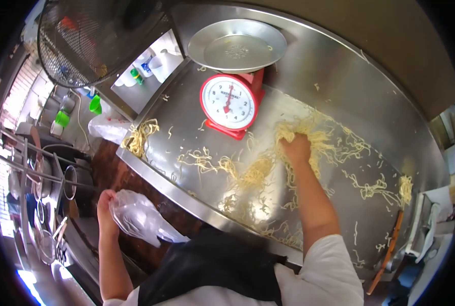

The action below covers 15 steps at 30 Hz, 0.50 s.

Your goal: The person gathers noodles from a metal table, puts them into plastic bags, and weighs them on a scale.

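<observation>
Under the fingers of the right hand [297, 148], a loose pile of pale noodles [319, 136] is spread on the steel counter [334, 61]. The fingertips are hidden among the strands, so whether they are closed on any cannot be told. Well apart from them, off the counter's near edge, clear plastic bagging [142, 217] is pinched by one end in the fingers of the left hand [106, 204]; whether it is one bag or several cannot be made out.

The noodles can be judged light, soft and limp: strands are likely to be tangled, trailed or let slip, and could be crushed by a hard squeeze. A hold is best taken at the thick middle, just beside the right fingers, with a bundle scooped from beneath rather than lifted by loose ends. The bagging looks thin, slack and slippery, and is best held by its edge.

Beyond the right fingers, toward the left hand's side, a metal pan [207, 50] is borne by a red dial scale [230, 102].
</observation>
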Motion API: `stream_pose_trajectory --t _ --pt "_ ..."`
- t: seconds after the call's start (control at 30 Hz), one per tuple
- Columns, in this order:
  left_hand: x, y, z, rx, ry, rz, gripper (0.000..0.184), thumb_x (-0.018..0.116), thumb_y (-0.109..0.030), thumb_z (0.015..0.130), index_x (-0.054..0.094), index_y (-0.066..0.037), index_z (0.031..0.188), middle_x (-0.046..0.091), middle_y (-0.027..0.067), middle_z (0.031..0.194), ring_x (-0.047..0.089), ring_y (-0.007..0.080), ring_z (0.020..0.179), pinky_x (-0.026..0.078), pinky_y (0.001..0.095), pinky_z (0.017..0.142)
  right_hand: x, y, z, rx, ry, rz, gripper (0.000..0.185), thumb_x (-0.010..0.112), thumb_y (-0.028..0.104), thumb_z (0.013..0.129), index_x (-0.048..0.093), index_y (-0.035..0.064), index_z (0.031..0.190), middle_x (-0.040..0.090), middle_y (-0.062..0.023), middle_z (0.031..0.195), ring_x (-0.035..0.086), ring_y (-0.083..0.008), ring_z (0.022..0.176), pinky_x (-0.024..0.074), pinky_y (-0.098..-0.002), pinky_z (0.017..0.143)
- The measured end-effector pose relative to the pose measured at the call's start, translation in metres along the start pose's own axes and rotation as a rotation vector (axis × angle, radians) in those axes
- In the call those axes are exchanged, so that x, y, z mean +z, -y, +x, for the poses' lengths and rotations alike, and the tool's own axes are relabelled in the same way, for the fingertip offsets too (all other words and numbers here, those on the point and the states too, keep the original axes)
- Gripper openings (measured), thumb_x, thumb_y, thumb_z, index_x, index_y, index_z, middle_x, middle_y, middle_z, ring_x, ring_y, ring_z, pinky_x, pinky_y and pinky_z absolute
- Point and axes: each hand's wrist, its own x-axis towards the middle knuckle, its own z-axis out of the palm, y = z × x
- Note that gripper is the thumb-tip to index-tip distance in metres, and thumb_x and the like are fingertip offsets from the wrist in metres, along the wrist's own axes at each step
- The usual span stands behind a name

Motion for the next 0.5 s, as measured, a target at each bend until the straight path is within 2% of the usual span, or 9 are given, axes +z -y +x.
stream_pose_trajectory --t 0.07,0.13,0.2,0.23,0.3,0.4,0.5 --pt "-0.001 0.004 0.012 -0.036 0.126 -0.258 0.009 0.055 -0.002 0.084 0.048 -0.007 0.081 0.057 0.0032 0.076 0.056 0.0107 0.067 0.047 0.0235 0.058 0.007 0.017 -0.028 0.044 0.071 0.244 0.070 0.071 0.043 0.067 0.052 0.0036 0.122 0.047 -0.0222 0.127 0.043 -0.0344 0.121 0.0401 -0.0461 0.095" --pt "0.001 0.010 0.028 0.007 0.102 -0.304 0.010 0.054 -0.003 0.085 0.047 -0.007 0.079 0.056 0.0037 0.072 0.055 0.0123 0.063 0.047 0.0245 0.056 0.033 0.034 -0.072 -0.180 -0.068 0.031 0.074 0.070 0.045 0.067 0.049 0.0052 0.126 0.038 -0.0226 0.136 0.035 -0.0358 0.127 0.0293 -0.0484 0.104" --pt "0.010 0.018 0.046 0.046 0.101 -0.357 0.011 0.053 -0.004 0.085 0.046 -0.007 0.077 0.055 0.0042 0.069 0.054 0.0140 0.059 0.046 0.0255 0.054 0.039 0.047 -0.116 -0.352 0.024 -0.225 0.082 0.069 0.050 0.066 0.044 0.0093 0.132 0.026 -0.0219 0.144 0.024 -0.0379 0.133 0.0164 -0.0525 0.108" --pt "0.014 0.020 0.053 0.052 0.142 -0.469 0.008 0.050 -0.006 0.084 0.047 -0.006 0.077 0.053 0.0048 0.066 0.052 0.0144 0.056 0.045 0.0263 0.053 0.033 0.044 -0.118 -0.379 0.070 -0.265 0.084 0.070 0.050 0.065 0.042 0.0105 0.133 0.023 -0.0215 0.145 0.022 -0.0385 0.134 0.0148 -0.0536 0.108" --pt "0.027 0.013 0.056 0.029 0.163 -0.428 0.006 0.047 -0.007 0.082 0.047 -0.005 0.077 0.052 0.0053 0.066 0.051 0.0146 0.055 0.045 0.0264 0.052 0.023 0.040 -0.121 -0.433 0.169 -0.340 0.090 0.071 0.050 0.063 0.037 0.0128 0.137 0.018 -0.0207 0.148 0.018 -0.0398 0.135 0.0117 -0.0560 0.108" --pt "0.035 0.003 0.051 -0.021 0.196 -0.339 0.008 0.043 -0.006 0.079 0.050 -0.003 0.081 0.054 0.0059 0.069 0.052 0.0139 0.058 0.044 0.0254 0.055 -0.017 0.033 -0.106 -0.204 0.204 -0.497 0.094 0.074 0.046 0.061 0.034 0.0128 0.139 0.016 -0.0210 0.148 0.019 -0.0414 0.134 0.0165 -0.0549 0.108" --pt "0.027 0.013 0.051 -0.033 0.175 -0.251 0.010 0.044 -0.006 0.080 0.053 -0.003 0.084 0.055 0.0047 0.073 0.052 0.0121 0.063 0.042 0.0238 0.058 -0.023 -0.003 -0.090 0.075 0.265 -0.253 0.099 0.077 0.043 0.059 0.030 0.0143 0.140 0.013 -0.0213 0.148 0.016 -0.0420 0.135 0.0217 -0.0556 0.106"
